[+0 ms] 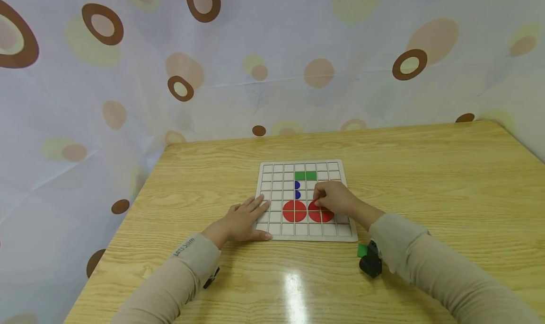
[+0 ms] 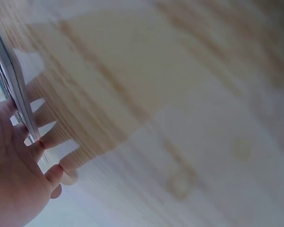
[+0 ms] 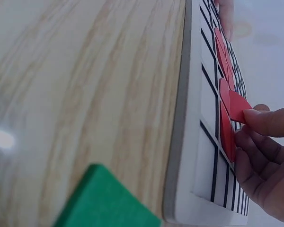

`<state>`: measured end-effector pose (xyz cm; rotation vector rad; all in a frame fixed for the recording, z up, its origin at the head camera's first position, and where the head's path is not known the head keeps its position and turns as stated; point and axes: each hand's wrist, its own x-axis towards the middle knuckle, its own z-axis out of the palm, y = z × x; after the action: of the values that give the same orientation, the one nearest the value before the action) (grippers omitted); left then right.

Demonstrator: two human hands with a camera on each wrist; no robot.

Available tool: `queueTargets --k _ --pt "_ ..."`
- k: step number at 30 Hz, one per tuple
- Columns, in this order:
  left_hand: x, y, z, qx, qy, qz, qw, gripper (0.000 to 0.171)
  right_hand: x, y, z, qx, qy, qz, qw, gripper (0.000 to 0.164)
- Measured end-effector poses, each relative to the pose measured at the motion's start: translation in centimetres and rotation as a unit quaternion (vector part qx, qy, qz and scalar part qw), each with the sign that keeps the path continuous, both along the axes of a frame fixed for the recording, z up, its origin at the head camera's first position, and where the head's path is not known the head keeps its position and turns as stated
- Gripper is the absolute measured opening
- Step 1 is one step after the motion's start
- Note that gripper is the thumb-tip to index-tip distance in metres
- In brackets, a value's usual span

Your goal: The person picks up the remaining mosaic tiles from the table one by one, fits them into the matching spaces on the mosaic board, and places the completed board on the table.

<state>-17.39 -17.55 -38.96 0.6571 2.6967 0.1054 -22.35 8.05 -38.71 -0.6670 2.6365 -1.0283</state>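
Near the middle of the table (image 1: 213, 182), the white gridded board (image 1: 301, 229) lies flat; done, as I see it from my remote feed: two green squares (image 1: 300, 176) side by side toward the far edge, two blue half-discs (image 1: 297, 195) nearer, one whole red disc (image 1: 290, 215) nearer yet; to its right, the second red disc (image 1: 321, 216) is partly laid, some of it hidden by the right hand (image 1: 338, 198); that hand pinches a tilted red piece (image 3: 238, 106) between thumb and finger, not yet flat, so I call this disc unfinished; left hand (image 1: 247, 221) lies spread at the board's left edge, grasping nothing; left over, I'd judge: that red piece, maybe the loose green piece (image 1: 362, 250) off the near right corner.
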Motion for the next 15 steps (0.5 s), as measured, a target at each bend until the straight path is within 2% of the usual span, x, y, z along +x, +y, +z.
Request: queueTargets --k 9,15 --pt "0.12 0.11 0.33 0.005 -0.008 0.003 0.9999 0.083 -0.10 -0.26 0.03 0.036 0.026 0.005 0.999 0.006" --pt "0.11 0.10 0.36 0.001 -0.008 0.004 1.0000 0.083 -0.12 -0.44 0.01 0.048 0.020 -0.003 0.999 0.003"
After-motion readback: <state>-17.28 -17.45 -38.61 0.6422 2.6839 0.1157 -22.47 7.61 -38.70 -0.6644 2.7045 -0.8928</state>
